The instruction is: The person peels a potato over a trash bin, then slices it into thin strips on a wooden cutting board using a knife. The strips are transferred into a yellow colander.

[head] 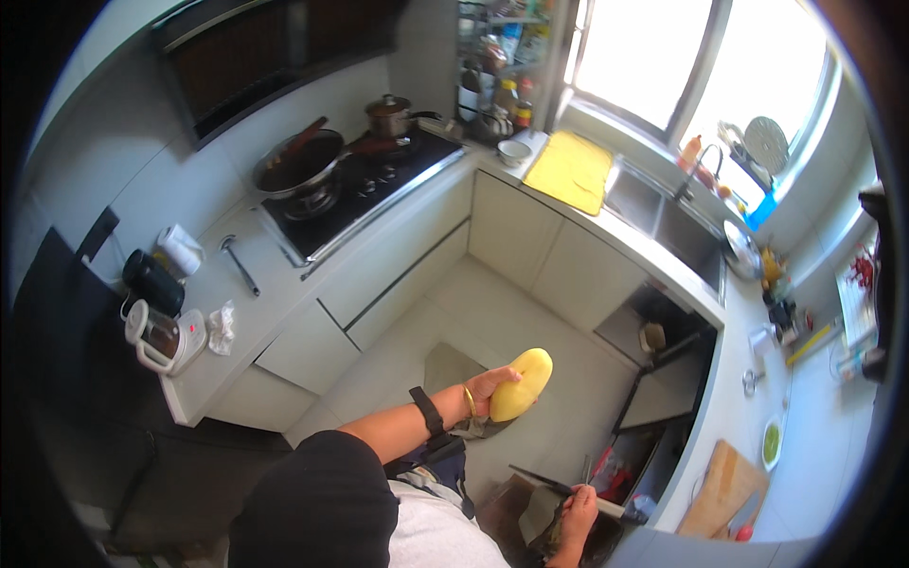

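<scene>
My left hand (492, 392) is stretched out over the floor and grips a large, smooth, pale yellow oblong vegetable (523, 385), tilted with its far end up and to the right. Its exact kind is unclear. Lower down, my right hand (580, 511) is closed around a slim metal tool (586, 466) that points upward; its handle is hidden by the fingers. A dark narrow strip (537, 478) runs leftward from the same hand, and I cannot tell whether it belongs to the tool. Beneath that hand is a dark bag or bin (600, 537), partly hidden.
An open cabinet (639, 454) with a red package stands close right of my right hand. On the right counter (738, 419) are a cutting board (728, 490), a knife (746, 512) and scissors (750, 382). A gas stove (355, 192) carries a wok (298, 167) and saucepan (389, 117).
</scene>
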Motion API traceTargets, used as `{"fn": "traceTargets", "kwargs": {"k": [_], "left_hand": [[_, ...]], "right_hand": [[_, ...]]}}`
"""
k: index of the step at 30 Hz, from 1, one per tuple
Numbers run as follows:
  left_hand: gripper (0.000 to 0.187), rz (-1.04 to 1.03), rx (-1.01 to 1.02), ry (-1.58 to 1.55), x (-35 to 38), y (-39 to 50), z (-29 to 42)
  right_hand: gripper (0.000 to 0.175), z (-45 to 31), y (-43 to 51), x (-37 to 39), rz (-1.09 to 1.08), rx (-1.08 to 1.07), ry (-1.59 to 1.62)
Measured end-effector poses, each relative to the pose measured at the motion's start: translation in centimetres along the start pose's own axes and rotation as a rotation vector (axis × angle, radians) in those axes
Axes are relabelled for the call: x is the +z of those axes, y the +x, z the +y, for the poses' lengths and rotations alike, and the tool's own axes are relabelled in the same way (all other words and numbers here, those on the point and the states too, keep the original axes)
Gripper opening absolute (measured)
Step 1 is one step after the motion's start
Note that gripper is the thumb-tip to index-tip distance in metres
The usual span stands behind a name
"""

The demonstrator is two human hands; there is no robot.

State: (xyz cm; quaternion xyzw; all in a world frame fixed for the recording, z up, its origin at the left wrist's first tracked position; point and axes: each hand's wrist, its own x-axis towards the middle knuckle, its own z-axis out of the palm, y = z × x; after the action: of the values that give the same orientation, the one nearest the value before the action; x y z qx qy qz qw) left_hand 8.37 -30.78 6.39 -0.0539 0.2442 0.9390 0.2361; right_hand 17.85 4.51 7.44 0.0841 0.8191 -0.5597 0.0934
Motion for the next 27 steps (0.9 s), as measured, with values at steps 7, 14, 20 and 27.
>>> {"fn": "traceTargets", "kwargs": {"k": [7,14,20,27], "left_hand": [[0.056,0.075,0.179,-0.078,-3.6,-2.6,5.3],[0.053,0.14,0.226,-0.111,-5.7,0.3,13.4],[0.051,0.186,0.168,-0.076,-9.6,5.2,20.1],[0.049,0.372,0.139,0.037,-7.1,10.0,25.6]], "right_hand": [[0.033,-2.4,5.4,4.1,-0.172,-0.162,-0.077],[0.033,-6.0,13.5,8.6,-0.202,-0.131,-0.077],[0.033,-12.0,21.1,14.8,-0.262,-0.135,-0.077],[0.032,-16.7,25.7,17.5,-0.234,-0.128,-0.078]]}}
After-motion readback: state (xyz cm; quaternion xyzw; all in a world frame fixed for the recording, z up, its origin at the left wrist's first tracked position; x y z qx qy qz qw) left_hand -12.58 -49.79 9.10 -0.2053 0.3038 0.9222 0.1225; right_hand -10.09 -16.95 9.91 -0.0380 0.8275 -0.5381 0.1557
